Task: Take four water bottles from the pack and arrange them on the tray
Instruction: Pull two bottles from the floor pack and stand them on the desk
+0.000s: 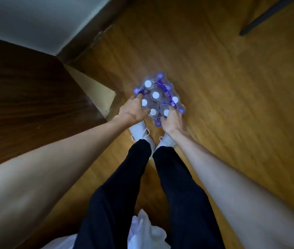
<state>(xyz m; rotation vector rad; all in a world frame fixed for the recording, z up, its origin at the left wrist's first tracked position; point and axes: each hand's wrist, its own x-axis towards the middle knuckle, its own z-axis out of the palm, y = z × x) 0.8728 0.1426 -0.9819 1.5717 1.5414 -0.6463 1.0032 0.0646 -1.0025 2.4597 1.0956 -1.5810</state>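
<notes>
Seen from above, looking straight down past dark trousers (142, 186) and white shoes (139, 131) to a wooden floor (232, 105).

Standing on the floor just ahead of the shoes, a shrink-wrapped pack (158, 97) of water bottles, caps up. Set upright, presumably so the necks can be reached from the top without tipping anything. Several white caps showing through the film toward the middle, purple-tinted ones around the edges; a purple band (166, 92) running across the top from about 11 o'clock down to 4 o'clock.

Left hand (133, 111) at the pack's 8 o'clock edge, fingers curled onto the wrap near the caps. Right hand (172, 119) at the 5 o'clock corner, thumb and fingers pressed around a bottle (166, 112) with a white cap. Both grips narrow and closed on the pack's top; whether on film or on a bottle neck, too blurred to say. Probably placed on opposite sides to brace the pack while tearing the wrap or working the first bottle loose.

No bottle clear of the pack yet, and no tray anywhere in view, so likely the very start of the job.

At 9 o'clock, a dark wood surface (25, 96); at 1 o'clock, a dark furniture leg (261, 18).

No legible brand or writing: the purple band looks printed, but motion blur hides any lettering.
</notes>
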